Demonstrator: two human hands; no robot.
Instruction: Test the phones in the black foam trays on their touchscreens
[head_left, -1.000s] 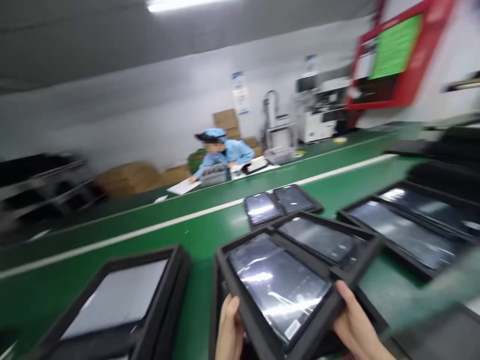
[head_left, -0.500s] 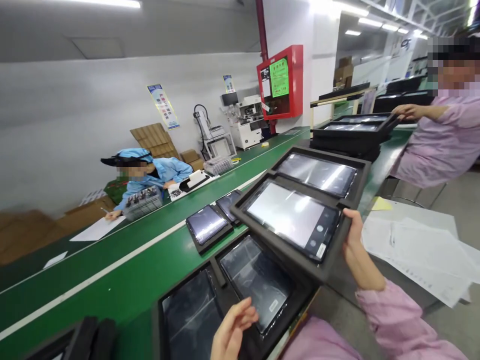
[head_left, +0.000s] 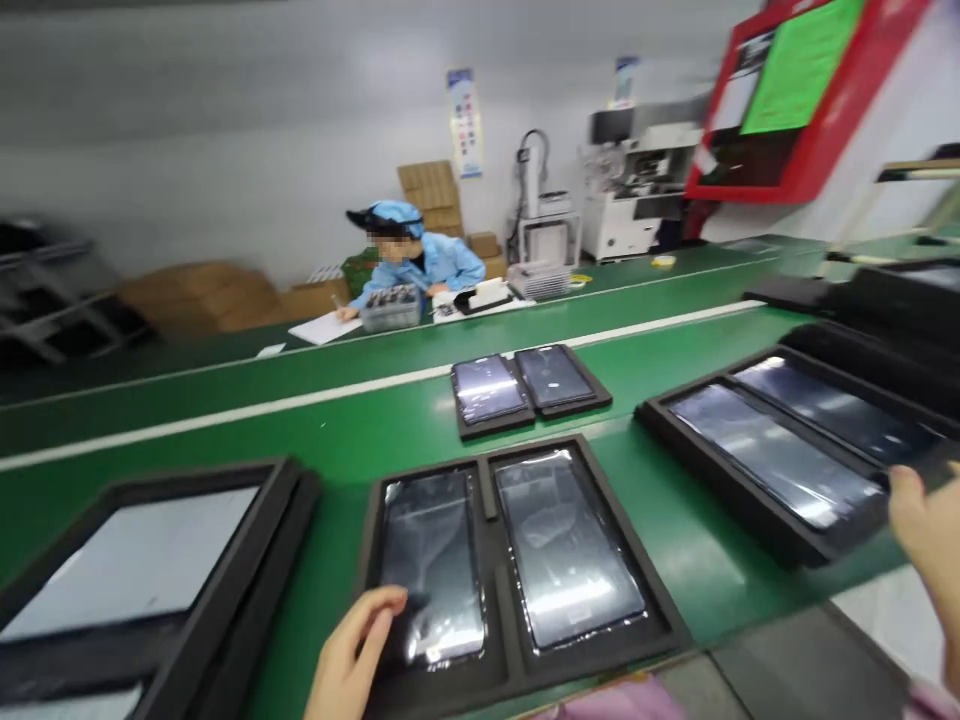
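My left hand [head_left: 351, 655] is open, its fingers loosely curved over the near left part of a black foam tray [head_left: 501, 640]. Two dark tablets in clear film lie in that tray, a left tablet [head_left: 431, 550] and a right tablet [head_left: 566, 540]; whether my fingertips touch the left one, I cannot tell. At the right edge of the view, my right hand [head_left: 934, 545] grips the near corner of a second foam tray [head_left: 750, 515], thumb on top and its other fingers mostly out of view. That tray holds two tablets [head_left: 780, 450] with shiny screens.
Two tablets on small foam pads [head_left: 499, 428] lie farther back on the green belt [head_left: 360, 420]. Stacked foam trays [head_left: 259, 570] stand at left, more dark trays [head_left: 892, 310] at right. Across the belt, a person in blue [head_left: 450, 262] writes on paper beside a plastic bin [head_left: 391, 310].
The view has swung left. My right hand has lowered the tilted tray of tablets away from the middle tray to the right. My left hand has moved to the middle tray's left side.
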